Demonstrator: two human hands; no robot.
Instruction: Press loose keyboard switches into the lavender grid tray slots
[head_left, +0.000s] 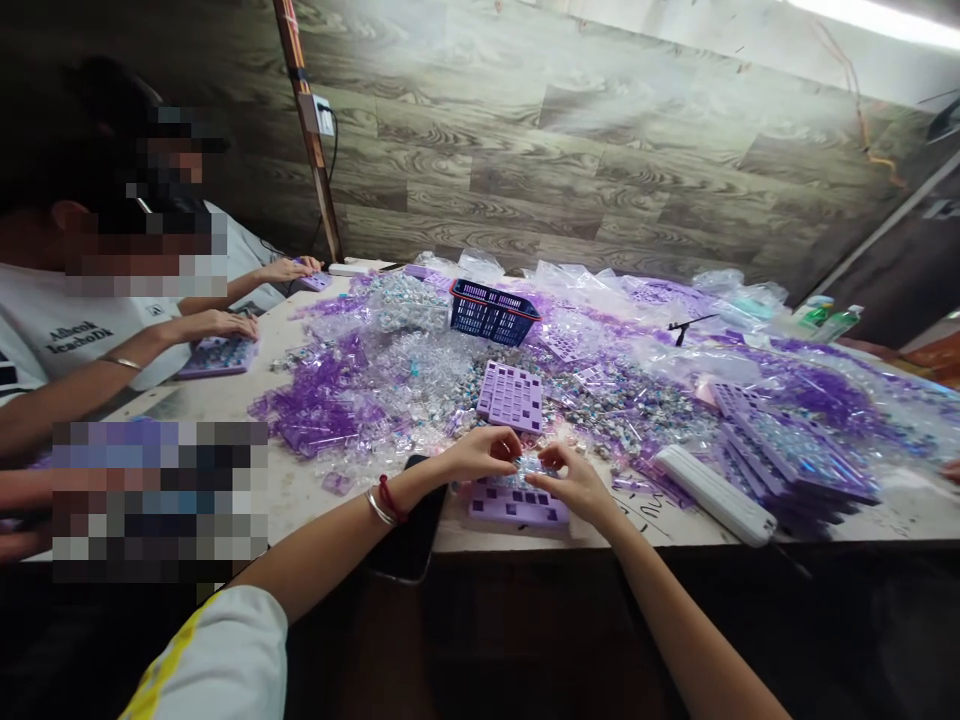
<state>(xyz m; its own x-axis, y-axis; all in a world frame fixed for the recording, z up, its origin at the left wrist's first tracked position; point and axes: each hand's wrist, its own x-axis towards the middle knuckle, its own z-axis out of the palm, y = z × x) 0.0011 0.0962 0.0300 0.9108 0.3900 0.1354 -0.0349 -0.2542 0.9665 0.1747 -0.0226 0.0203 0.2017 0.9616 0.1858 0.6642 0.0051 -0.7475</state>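
Note:
My left hand (480,452) and my right hand (574,482) meet over a purple plastic tray (517,505) lying at the near edge of the table. Both hands have their fingers pinched together on small clear pieces (529,466) resting on the tray's top. A second purple tray (511,396) with square holes lies just behind them. My left wrist wears a silver bangle and a red cord (386,500). A dark phone (411,540) lies under my left forearm, hanging over the table edge.
Heaps of clear and purple plastic pieces (360,390) cover the table (225,400). A blue basket (491,312) stands further back. Stacked purple trays (795,460) and a white bar (712,492) lie at right. Other people (112,330) work at the left with purple trays (217,355).

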